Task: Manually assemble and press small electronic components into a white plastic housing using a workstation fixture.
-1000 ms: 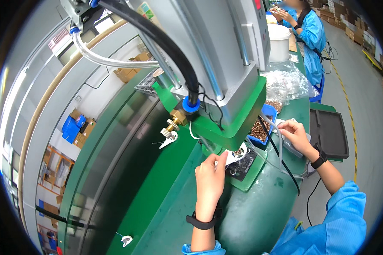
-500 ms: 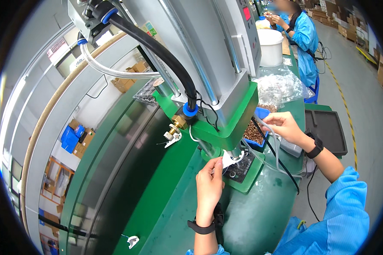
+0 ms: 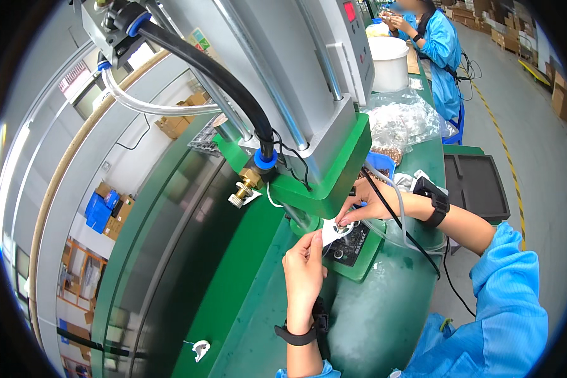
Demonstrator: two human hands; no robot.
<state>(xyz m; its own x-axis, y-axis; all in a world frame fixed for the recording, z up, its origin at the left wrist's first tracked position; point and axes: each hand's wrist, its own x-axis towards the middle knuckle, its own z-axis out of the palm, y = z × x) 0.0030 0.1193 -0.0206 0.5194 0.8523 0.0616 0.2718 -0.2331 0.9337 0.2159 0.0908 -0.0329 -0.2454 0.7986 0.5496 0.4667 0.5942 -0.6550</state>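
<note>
My left hand (image 3: 303, 268) pinches a flat white plastic part (image 3: 328, 233) by its near end, under the press head. The far end of the part is a white ring, lying above the black plate (image 3: 354, 247) on the press's green base (image 3: 361, 272). My right hand (image 3: 377, 200) reaches in from the right, its fingertips closed on a small brass-coloured metal piece (image 3: 341, 225) at that ring. The fingers partly cover this piece. Right above both hands stands the press's green crosspiece (image 3: 337, 198).
Behind my right hand sits a blue bin (image 3: 382, 162) of small brass pieces, near a clear plastic bag (image 3: 403, 120) and a white bucket (image 3: 389, 66). A black cable (image 3: 404, 230) and hoses cross the right side. Another white part (image 3: 201, 349) lies on the green belt. A co-worker (image 3: 438, 47) sits beyond.
My right hand has moved from beside the blue bin, left and toward me, to the white part under the press. My left hand still grips the part. The whole view has shifted slightly.
</note>
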